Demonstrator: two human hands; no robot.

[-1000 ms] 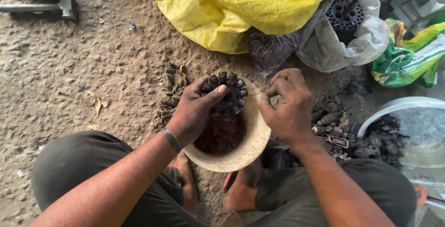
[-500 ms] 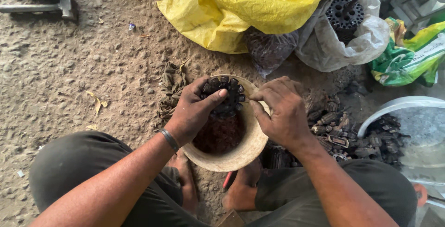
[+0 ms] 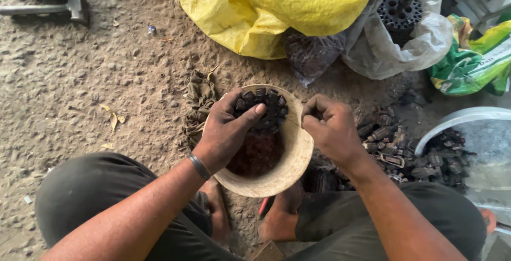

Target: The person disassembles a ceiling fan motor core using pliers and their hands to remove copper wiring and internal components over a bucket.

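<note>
The left hand has its grip closed around a dark slotted metal core, held over a round wooden block. Beside it, the right hand is curled shut at the block's rim; I cannot tell what it pinches. Yellow sack behind.

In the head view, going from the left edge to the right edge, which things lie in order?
Hammer → rag → left hand on the dark rotor → wooden block → right hand → pile of metal parts → white tub.
</note>
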